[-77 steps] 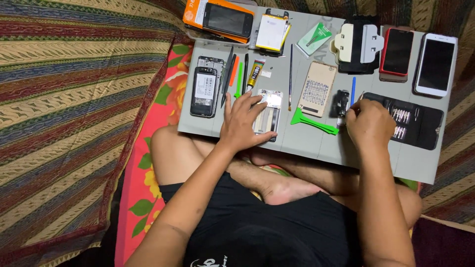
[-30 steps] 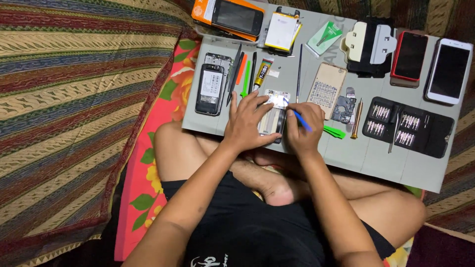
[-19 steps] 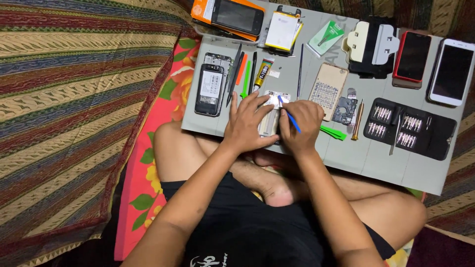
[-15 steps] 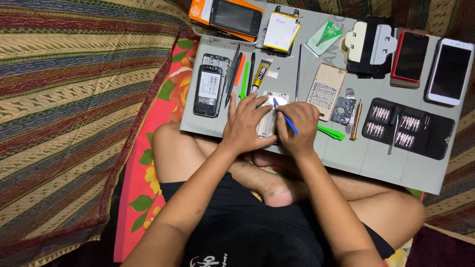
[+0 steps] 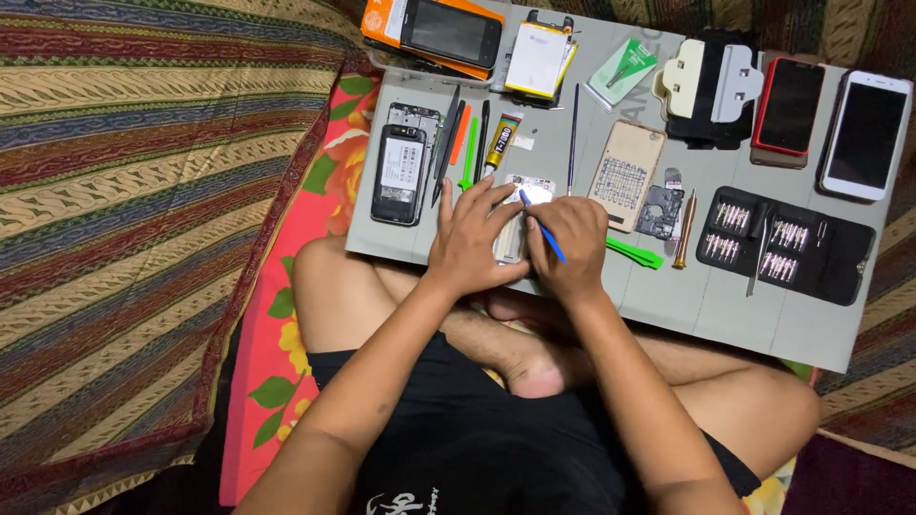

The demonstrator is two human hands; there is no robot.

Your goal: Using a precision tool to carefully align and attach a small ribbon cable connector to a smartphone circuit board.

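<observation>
I pin the phone [image 5: 515, 221] under my flat left hand [image 5: 469, 240] while my right hand [image 5: 570, 246] pinches the blue screwdriver [image 5: 542, 229] (best kept upright, pressed lightly).

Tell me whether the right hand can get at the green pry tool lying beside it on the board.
Probably yes. The green pry tool lies flat on the grey board, just off the right hand, with nothing on top of it. That hand holds a blue-handled tool, though, so it would have to put that down first.

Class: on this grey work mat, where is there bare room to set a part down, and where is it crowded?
Bare: the grey mat's near strip below the black bit case. Crowded: the far edge and around the left hand.
</observation>
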